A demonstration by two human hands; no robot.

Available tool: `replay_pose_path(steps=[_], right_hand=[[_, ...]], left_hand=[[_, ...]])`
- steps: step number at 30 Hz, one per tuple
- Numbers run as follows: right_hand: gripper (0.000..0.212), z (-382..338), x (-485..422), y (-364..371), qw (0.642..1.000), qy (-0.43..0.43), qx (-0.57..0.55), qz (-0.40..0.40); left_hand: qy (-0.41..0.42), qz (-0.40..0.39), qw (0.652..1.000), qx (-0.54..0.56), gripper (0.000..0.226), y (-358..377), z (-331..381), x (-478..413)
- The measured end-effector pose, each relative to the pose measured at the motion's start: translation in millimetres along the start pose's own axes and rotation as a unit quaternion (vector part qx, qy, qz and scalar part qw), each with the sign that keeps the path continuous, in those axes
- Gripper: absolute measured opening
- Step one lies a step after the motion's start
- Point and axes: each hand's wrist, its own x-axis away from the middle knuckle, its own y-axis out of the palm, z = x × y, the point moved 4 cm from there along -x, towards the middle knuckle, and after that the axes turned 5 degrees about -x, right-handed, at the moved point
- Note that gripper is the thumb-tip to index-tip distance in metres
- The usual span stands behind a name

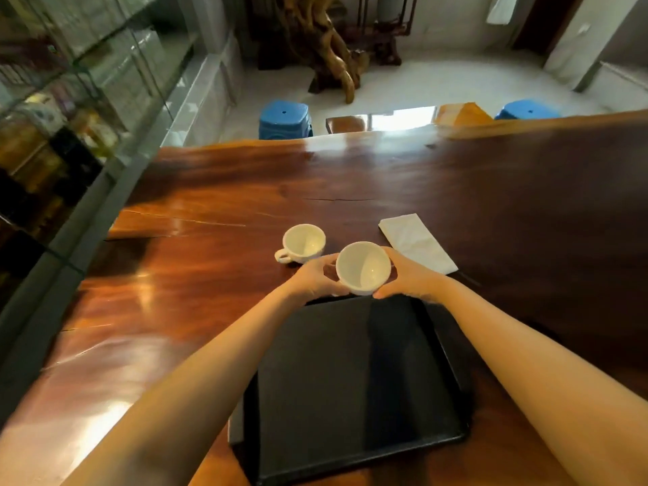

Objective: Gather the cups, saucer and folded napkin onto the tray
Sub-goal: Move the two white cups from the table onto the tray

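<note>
Black tray nearest, lying flat on the wooden table; its inside is bare. Near rim close to the table's near edge, far rim under the hands. Bare wood runs wide to the tray's left, a narrower strip to its right.

Both forearms reach forward over the tray's two sides, converging at its far rim. Left hand and right hand cup one white cup between them, fingers curled round its wall from either side. Cup upright, mouth open, empty. It sits right at the tray's far edge; cannot tell whether it is lifted or resting.

Just beyond, to the left, a second white cup stands on the table, handle pointing near-left, close to the left hand's fingers but apart. To the right, a folded white napkin lies flat, its near corner just beside the right hand.

Beyond these, open tabletop to the far edge. Past it, two blue stools on a pale floor.
</note>
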Motion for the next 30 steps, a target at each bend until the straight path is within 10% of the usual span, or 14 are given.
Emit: replay_pose_path(steps=[30], right_hand=[[0.088, 137, -14, -23, 0.991, 0.126, 0.026, -0.019]], left_hand=[[-0.159, -0.008, 0.987, -0.016, 0.082, 115, -63, -53]])
